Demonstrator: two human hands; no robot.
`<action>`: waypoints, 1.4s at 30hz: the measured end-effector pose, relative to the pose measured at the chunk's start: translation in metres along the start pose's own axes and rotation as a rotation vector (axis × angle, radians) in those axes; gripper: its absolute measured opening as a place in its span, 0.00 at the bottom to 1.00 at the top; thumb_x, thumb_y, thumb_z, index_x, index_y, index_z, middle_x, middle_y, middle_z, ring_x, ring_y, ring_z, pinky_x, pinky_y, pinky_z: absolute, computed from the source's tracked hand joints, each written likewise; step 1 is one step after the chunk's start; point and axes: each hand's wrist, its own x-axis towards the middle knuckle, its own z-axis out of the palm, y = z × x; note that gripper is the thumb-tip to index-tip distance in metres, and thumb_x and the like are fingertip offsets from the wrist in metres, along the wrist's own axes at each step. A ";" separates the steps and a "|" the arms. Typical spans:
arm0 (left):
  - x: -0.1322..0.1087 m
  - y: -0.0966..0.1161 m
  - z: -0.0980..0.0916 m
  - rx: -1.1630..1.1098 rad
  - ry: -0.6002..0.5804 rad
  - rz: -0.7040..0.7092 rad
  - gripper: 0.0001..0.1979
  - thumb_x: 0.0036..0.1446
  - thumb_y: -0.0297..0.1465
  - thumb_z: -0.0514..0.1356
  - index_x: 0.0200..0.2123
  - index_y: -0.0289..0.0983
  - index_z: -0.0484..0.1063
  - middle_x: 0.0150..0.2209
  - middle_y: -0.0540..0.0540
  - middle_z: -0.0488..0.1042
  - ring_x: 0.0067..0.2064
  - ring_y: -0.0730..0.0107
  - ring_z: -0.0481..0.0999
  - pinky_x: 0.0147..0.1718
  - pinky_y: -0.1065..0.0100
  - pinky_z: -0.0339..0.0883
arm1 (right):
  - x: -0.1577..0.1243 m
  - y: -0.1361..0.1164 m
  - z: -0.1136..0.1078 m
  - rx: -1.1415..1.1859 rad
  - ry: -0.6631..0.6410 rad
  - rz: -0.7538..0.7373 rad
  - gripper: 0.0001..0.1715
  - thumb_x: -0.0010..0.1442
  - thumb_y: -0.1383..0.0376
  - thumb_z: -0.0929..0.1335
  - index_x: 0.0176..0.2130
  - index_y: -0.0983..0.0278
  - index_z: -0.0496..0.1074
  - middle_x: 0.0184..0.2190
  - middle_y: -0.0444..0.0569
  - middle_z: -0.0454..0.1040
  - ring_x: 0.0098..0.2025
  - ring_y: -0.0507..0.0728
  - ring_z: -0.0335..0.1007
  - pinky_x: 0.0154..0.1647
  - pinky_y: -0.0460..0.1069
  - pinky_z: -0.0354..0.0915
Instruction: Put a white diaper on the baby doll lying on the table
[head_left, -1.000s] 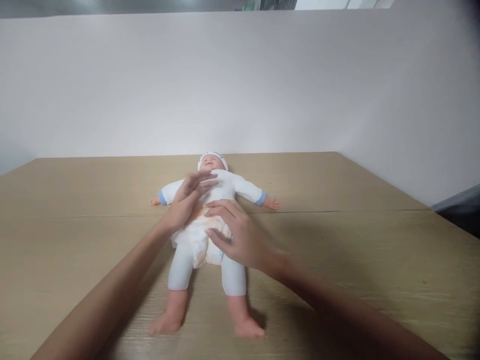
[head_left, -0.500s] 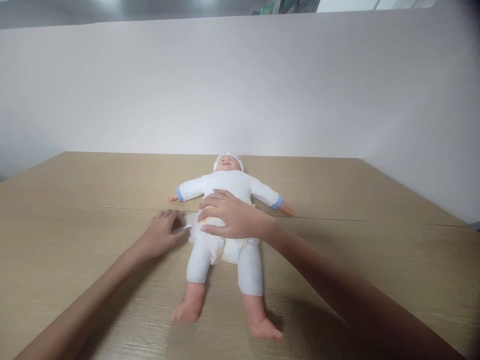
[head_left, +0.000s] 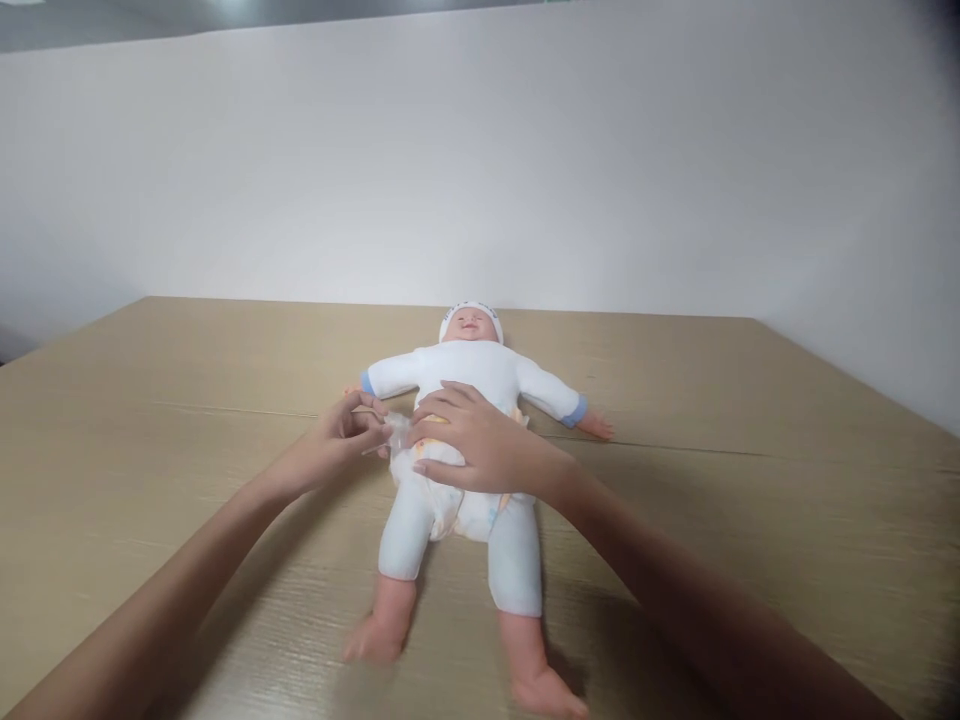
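A baby doll (head_left: pixel 469 375) in a white suit and cap lies on its back in the middle of the wooden table (head_left: pixel 750 480), feet toward me. A white diaper (head_left: pixel 457 510) with coloured print wraps its hips. My right hand (head_left: pixel 480 445) lies flat across the doll's belly over the diaper front, fingers spread. My left hand (head_left: pixel 341 440) is at the doll's left side, fingers pinched on the diaper's side tab (head_left: pixel 396 432).
A plain white wall stands behind the table's far edge. The table's right edge runs diagonally at the right. Nothing else lies on the wood around the doll.
My left hand went from the doll's chest down to its side and pinched the diaper tab. My right hand shifted up over the belly. The view drifted left.
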 end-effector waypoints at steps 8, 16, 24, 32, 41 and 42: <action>0.018 0.015 0.038 -0.043 0.014 0.096 0.16 0.70 0.40 0.65 0.54 0.42 0.67 0.27 0.57 0.69 0.31 0.72 0.71 0.36 0.68 0.65 | -0.005 -0.003 -0.002 0.228 0.093 0.215 0.46 0.61 0.51 0.80 0.68 0.56 0.60 0.67 0.58 0.69 0.69 0.70 0.66 0.70 0.67 0.63; 0.030 0.017 0.069 0.100 0.095 0.129 0.20 0.69 0.40 0.65 0.57 0.44 0.62 0.30 0.57 0.69 0.31 0.72 0.69 0.31 0.69 0.62 | -0.005 0.002 0.000 0.317 0.165 0.114 0.67 0.57 0.58 0.83 0.77 0.52 0.43 0.77 0.59 0.56 0.78 0.68 0.54 0.76 0.65 0.58; 0.030 0.016 0.074 0.309 0.224 0.200 0.15 0.70 0.37 0.62 0.53 0.42 0.62 0.30 0.57 0.68 0.30 0.71 0.70 0.29 0.69 0.62 | -0.004 0.002 -0.001 0.303 0.179 0.079 0.67 0.57 0.59 0.83 0.77 0.52 0.45 0.76 0.58 0.57 0.77 0.69 0.56 0.77 0.66 0.58; 0.029 0.017 0.081 0.292 0.176 0.212 0.14 0.70 0.36 0.62 0.50 0.41 0.60 0.32 0.55 0.69 0.32 0.69 0.71 0.30 0.67 0.63 | -0.004 0.001 -0.002 0.274 0.142 0.108 0.65 0.58 0.63 0.81 0.77 0.54 0.45 0.75 0.60 0.58 0.76 0.68 0.57 0.76 0.66 0.59; 0.022 0.019 0.071 0.321 0.018 0.228 0.07 0.71 0.34 0.59 0.48 0.40 0.64 0.37 0.51 0.69 0.36 0.69 0.69 0.36 0.65 0.64 | -0.005 0.000 -0.003 0.292 0.108 0.122 0.64 0.58 0.62 0.81 0.78 0.57 0.46 0.74 0.61 0.60 0.75 0.68 0.59 0.75 0.65 0.60; 0.023 0.018 0.071 0.314 0.024 0.226 0.08 0.71 0.34 0.60 0.48 0.40 0.64 0.36 0.52 0.68 0.35 0.69 0.68 0.35 0.66 0.63 | -0.006 0.000 -0.003 0.288 0.110 0.115 0.63 0.58 0.63 0.80 0.78 0.58 0.46 0.74 0.61 0.60 0.75 0.68 0.58 0.75 0.64 0.60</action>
